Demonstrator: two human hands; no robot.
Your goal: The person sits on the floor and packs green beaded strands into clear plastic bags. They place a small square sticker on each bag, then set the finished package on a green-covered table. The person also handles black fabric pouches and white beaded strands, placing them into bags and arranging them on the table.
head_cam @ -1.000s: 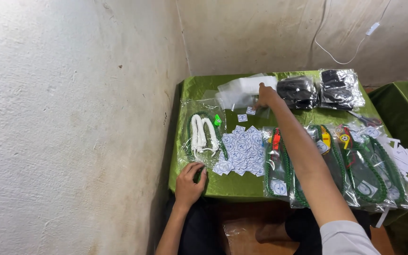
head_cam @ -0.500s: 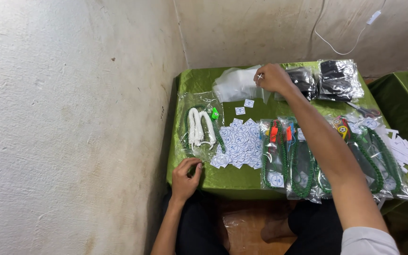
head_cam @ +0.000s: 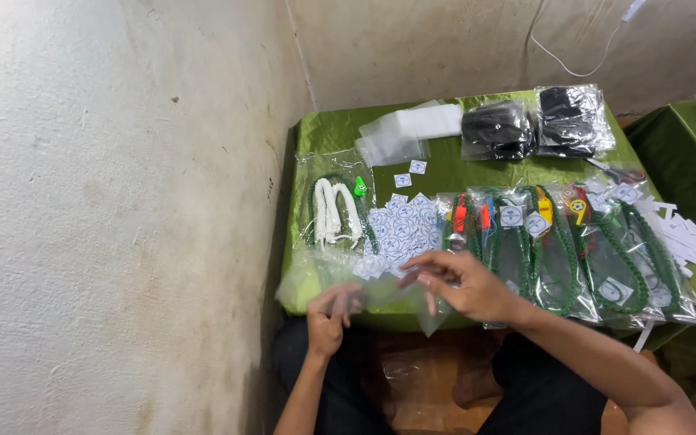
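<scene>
Both hands hold one clear plastic bag [head_cam: 380, 294] over the near edge of the green-clothed table [head_cam: 445, 165]. My left hand [head_cam: 330, 314] pinches its left side and my right hand [head_cam: 465, 283] grips its right side. Just beyond the bag lies a pile of small white square labels [head_cam: 403, 229]. At the back of the table rests a stack of empty clear bags [head_cam: 404, 133].
A bag with white and green bead strings [head_cam: 336, 211] lies at the left. Several packed bags of green beads [head_cam: 573, 246] line the right side. Two bags of black items [head_cam: 533, 122], scissors [head_cam: 618, 171] and white paper strips [head_cam: 690, 238] are further right. A plaster wall stands left.
My right hand came back from the stack of clear bags at the far side with one bag. My left hand lifted off the table edge and took hold of the bag too.
</scene>
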